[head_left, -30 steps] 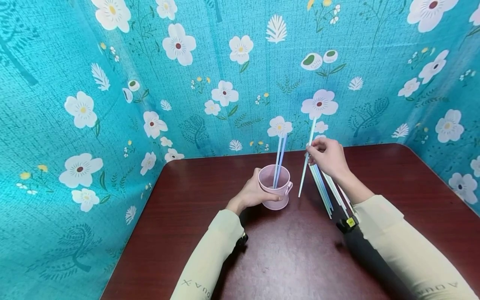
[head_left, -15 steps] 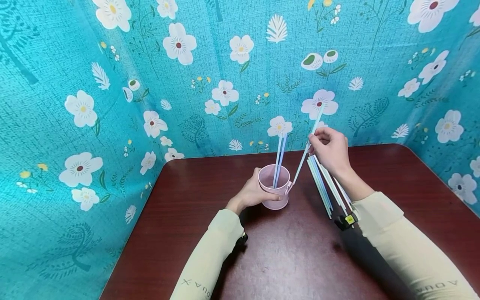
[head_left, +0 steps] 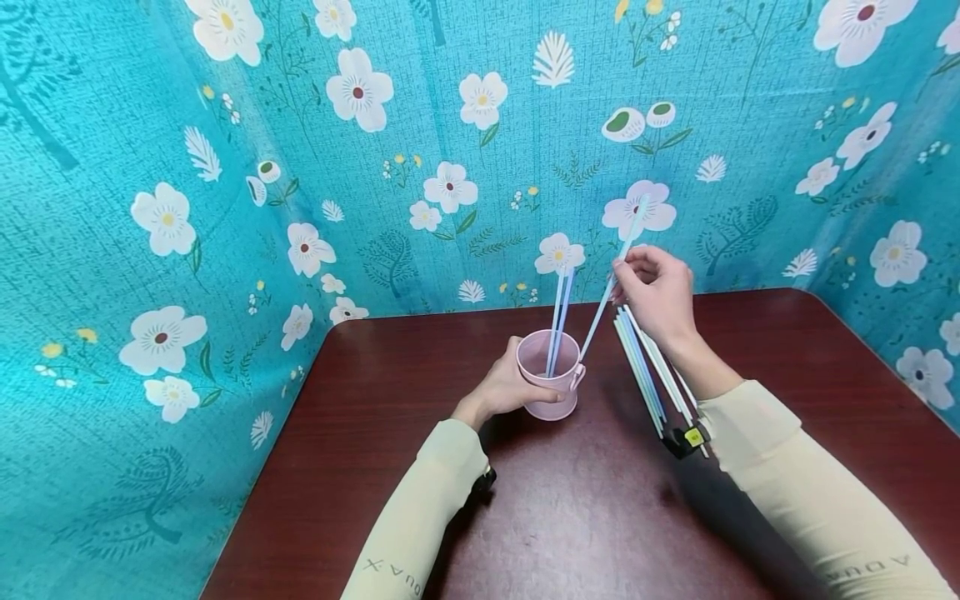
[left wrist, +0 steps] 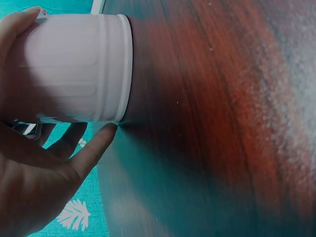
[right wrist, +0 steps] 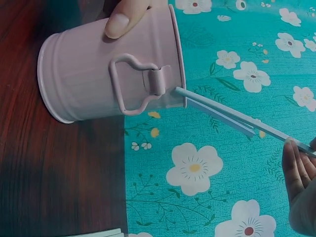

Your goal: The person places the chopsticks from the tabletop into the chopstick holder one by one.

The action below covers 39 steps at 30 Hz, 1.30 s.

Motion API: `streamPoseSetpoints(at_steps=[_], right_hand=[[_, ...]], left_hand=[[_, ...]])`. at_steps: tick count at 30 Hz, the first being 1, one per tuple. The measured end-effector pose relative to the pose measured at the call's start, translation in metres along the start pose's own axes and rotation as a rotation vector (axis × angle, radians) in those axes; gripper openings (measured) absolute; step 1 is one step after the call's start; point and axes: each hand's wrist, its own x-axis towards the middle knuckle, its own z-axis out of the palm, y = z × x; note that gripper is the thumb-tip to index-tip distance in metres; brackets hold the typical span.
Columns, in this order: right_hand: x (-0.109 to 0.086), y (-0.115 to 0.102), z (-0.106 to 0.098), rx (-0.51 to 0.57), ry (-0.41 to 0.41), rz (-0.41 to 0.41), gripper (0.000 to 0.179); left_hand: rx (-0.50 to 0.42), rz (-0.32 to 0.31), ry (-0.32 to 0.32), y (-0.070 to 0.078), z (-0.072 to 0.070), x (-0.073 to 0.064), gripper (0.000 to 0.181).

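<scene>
Turquoise cloth (head_left: 525, 158) hangs beyond the far edge of the table (head_left: 555, 517) and comes round along its left and right edges too. From where I stand, its print shows a red-centred white flower (head_left: 161, 337) off the left edge, a pale leaf sprig (head_left: 801, 262) by the far right corner, and a pair of green-centred pods (head_left: 624, 123) high above the far edge. The tabletop is dark reddish-brown with a streaky grain, rounded at both far corners, a soft sheen across its middle.

Left hand (head_left: 512, 383) curled, right hand (head_left: 660, 293) higher, in a pinch.
</scene>
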Motion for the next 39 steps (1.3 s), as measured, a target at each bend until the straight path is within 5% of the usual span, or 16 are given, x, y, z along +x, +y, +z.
streamPoseSetpoints(at_steps=[8,20,31,39], right_hand=[[0.003,0.0,-0.001,-0.019,0.048,-0.017,0.019],[0.005,0.038,0.007,-0.092,-0.023,-0.052,0.013],[-0.004,0.04,0.016,-0.115,-0.063,-0.069,0.01],[-0.009,0.062,0.02,-0.106,-0.095,-0.052,0.012]], left_hand=[[0.006,0.0,0.0,-0.001,0.001,0.001,0.093],[0.024,0.003,0.005,-0.001,0.001,0.001,0.093],[0.025,0.006,0.004,-0.003,0.0,0.003,0.094],[0.021,0.015,0.004,-0.002,0.0,0.002,0.093]])
